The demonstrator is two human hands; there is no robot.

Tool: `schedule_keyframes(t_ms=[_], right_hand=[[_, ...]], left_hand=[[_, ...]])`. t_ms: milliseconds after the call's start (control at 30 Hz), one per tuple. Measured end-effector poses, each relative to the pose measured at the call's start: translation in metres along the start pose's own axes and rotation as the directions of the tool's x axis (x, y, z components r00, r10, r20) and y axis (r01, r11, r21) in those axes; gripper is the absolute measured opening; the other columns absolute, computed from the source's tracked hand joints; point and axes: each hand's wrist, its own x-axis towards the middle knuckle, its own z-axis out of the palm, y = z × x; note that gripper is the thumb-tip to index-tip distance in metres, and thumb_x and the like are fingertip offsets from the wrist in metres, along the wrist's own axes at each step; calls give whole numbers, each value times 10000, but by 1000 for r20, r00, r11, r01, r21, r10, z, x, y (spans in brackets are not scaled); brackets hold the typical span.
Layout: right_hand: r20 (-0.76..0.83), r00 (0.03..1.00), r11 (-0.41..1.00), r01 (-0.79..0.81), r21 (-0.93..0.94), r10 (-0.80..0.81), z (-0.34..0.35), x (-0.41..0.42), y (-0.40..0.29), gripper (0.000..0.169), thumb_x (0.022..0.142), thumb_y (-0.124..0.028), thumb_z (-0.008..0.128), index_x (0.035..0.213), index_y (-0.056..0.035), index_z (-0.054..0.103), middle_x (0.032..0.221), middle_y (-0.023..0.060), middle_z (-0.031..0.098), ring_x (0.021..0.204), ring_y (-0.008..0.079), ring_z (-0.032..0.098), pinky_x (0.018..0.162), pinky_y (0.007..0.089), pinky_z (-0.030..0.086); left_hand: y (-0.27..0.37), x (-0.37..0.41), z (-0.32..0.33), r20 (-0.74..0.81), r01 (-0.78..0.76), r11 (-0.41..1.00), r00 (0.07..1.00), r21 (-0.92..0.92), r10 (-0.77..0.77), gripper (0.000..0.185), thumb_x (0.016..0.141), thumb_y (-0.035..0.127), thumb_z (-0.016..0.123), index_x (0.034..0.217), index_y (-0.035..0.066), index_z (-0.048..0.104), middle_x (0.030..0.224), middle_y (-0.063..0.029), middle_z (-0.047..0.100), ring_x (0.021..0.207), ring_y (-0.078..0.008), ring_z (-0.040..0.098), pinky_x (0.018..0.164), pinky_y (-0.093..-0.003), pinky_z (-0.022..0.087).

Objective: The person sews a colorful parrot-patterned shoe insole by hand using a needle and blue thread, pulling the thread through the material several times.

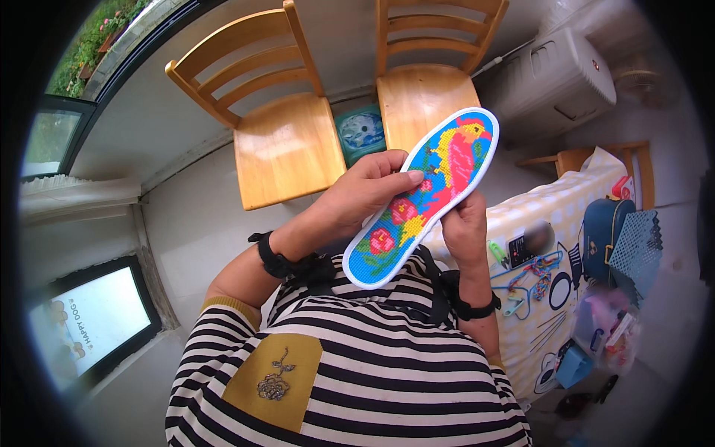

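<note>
An embroidered shoe insole [441, 167] lies slanted across the middle of the view, its stitched face up. A red and yellow bird and pink flowers stand out on its blue ground, with white binding around the rim. My left hand [368, 187] grips its left edge, the thumb on the stitched face and the other fingers mostly hidden behind. On the opposite edge, my right hand [466, 226] holds it from below, with its fingertips out of sight under the insole. Both wrists wear black bands.
Two wooden chairs [287, 148] stand ahead against the wall. To the right, a table with a checked cloth [514, 215] bears a phone [522, 251], braided cords [539, 279], a dark blue case [603, 240] and a light blue perforated sheet [637, 251]. A grey appliance [553, 78] stands beyond.
</note>
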Motion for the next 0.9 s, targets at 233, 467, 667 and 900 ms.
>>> schedule_keyframes(t_ms=[233, 467, 667, 900], right_hand=[[3, 1000, 980, 14, 200, -15, 4, 3, 5, 291, 871, 55, 441, 1149, 21, 520, 1085, 112, 615, 962, 138, 598, 798, 257, 489], [-134, 714, 503, 334, -797, -687, 13, 12, -17, 209, 831, 44, 562, 1039, 26, 562, 987, 135, 596, 930, 272, 572, 798, 368, 468], [170, 699, 290, 488, -823, -695, 27, 13, -19, 154, 734, 45, 682, 880, 33, 636, 922, 136, 606, 912, 304, 565, 801, 369, 465], [-66, 869, 835, 448, -319, -491, 22, 15, -27, 35, 845, 15, 609, 877, 9, 597, 884, 126, 598, 806, 222, 585, 719, 321, 496]], left_hand=[[0, 0, -7, -5, -30, 994, 1000, 108, 31, 253, 914, 185, 595, 1055, -23, 563, 968, -82, 664, 833, -90, 651, 762, -235, 542], [3, -1, -15, -94, -101, 987, 989, 126, 113, 236, 908, 182, 603, 1021, -22, 577, 956, -74, 664, 800, -79, 647, 735, -225, 540], [-2, 3, -17, -60, -146, 967, 985, 206, 162, 191, 915, 170, 589, 983, -9, 590, 882, -25, 639, 760, -38, 589, 697, -203, 505], [2, 3, -17, -120, -72, 941, 986, 330, 118, 195, 918, 199, 578, 926, 5, 592, 844, -3, 634, 734, -23, 565, 672, -192, 478]])
